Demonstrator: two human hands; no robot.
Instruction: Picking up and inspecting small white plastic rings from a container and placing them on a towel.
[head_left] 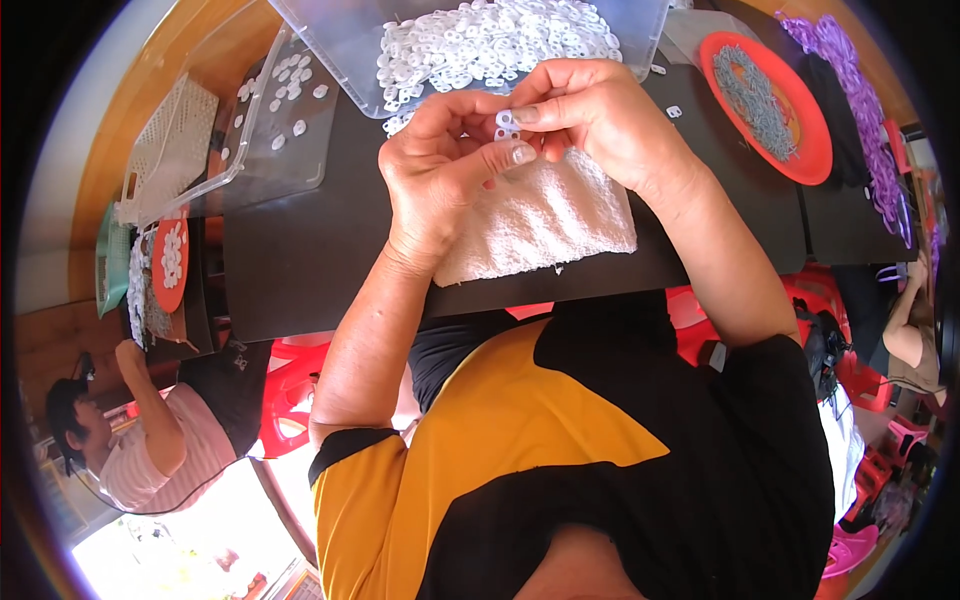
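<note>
Over the folded white towel (545, 235), my two hands meet at a small white plastic piece with round holes (507, 120). My left hand (440, 165) is closed, its thumb and fingers pinching the piece from the lower left. My right hand (600, 115) is closed too, its thumb tip pressed on the piece's upper right side. Some fingertips hide behind the piece, so I cannot tell if anything else is held. Just beyond my hands, a clear plastic bin (345, 85) holds a heap of similar white pieces (500, 42).
A red plate (722, 65) of thin grey metal bits lies at the right, near a purple strand bundle (870, 130). At the left, a clear box (318, 165) holds several white pieces beside a white basket (170, 150). One person (160, 440) sits left, another (910, 335) right.
</note>
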